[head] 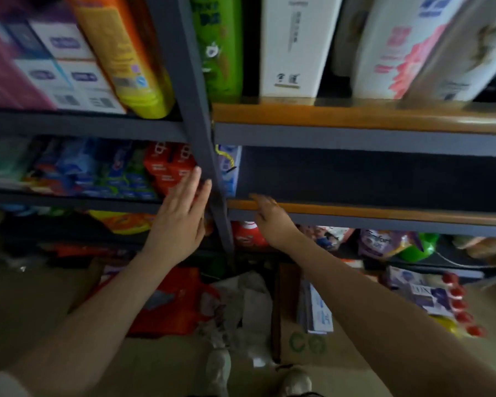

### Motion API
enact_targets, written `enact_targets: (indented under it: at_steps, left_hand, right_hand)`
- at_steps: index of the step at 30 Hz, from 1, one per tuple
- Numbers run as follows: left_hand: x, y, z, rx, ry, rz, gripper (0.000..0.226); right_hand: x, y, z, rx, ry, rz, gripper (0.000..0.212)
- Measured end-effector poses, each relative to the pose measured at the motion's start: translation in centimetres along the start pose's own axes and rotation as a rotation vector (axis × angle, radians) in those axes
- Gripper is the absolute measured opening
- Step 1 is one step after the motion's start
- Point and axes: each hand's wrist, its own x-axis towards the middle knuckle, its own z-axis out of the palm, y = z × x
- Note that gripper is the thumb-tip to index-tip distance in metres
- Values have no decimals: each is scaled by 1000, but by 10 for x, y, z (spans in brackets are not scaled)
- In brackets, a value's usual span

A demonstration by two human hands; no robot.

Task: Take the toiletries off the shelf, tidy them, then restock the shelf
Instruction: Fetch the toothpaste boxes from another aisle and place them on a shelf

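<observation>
My left hand [181, 216] is raised with straight fingers in front of the grey upright post [204, 156], beside red cartons [169, 170] and blue toothpaste boxes [98, 173] on the left middle shelf. My right hand [269, 216] reaches to the orange front edge of the right middle shelf [384, 213]; its fingers lie along that edge and hold nothing. That shelf bay is dark and bare except for a pale blue box [229, 170] at its left end. The frame is blurred.
The upper shelf carries a yellow-orange bottle [126, 53], a green bottle [218, 44], a white box [295, 44] and a white floral pack [398, 47]. On the floor lie a red bag [169, 302], crumpled plastic [241, 305], stacked boxes [318, 310] and red-capped bottles [458, 305]. My shoes [295, 379] stand below.
</observation>
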Motion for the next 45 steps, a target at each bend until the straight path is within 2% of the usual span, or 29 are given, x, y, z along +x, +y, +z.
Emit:
enact_targets:
  at_steps: [4,9,11,14,19,22,25,28,31,32,34,36,37,39,42,45]
  left_hand:
    - [6,-11,6,58,-14,4,79]
    - [8,-17,15,62,14,48,81]
    - [9,-20,16,57,28,74,81]
    - [9,-22,19,67,50,104,81]
    - [10,-27,20,81,63,133,84]
    - [10,-27,19,43,39,128,84]
    - [9,-24,15,-16,20,102,80]
    - [3,-9,11,-221,18,84,73]
    - [-1,22,11,-541,-9,49,65]
    - [1,37,11,-702,-62,-28,63]
    - [10,67,12,-1099,-216,-305,59]
    - [22,92,15,-1448,-329,-537,38]
    - [27,101,17,-1549,-373,-573,23]
    - [36,116,20,-1667,-437,-584,12]
    - [44,128,20,-1675,-444,-607,15]
    - [43,138,17,-1700,-396,-497,15]
  right_hand:
    - [57,-23,14,141,50,220,32]
    - [99,-30,23,402,145,460,38]
    - [110,-33,26,360,149,515,43]
    - [118,-35,26,324,143,555,44]
    - [117,-31,16,543,82,515,44]
    - [106,-30,7,665,37,573,25]
    - [71,-16,-8,820,96,559,9]
    - [14,0,-24,948,83,519,9]
    - [-46,15,-29,1111,18,516,21]
    - [-64,19,-28,1152,-16,513,26]
    - [-95,25,-27,1164,-74,506,32]
    - [-119,31,-26,1133,-110,506,37]
    - [-128,34,-25,1125,-120,505,37]
    - [-140,40,-25,1129,-124,500,35]
    - [-151,50,-29,1107,-51,499,33]
    - [-153,61,-33,853,83,449,25]
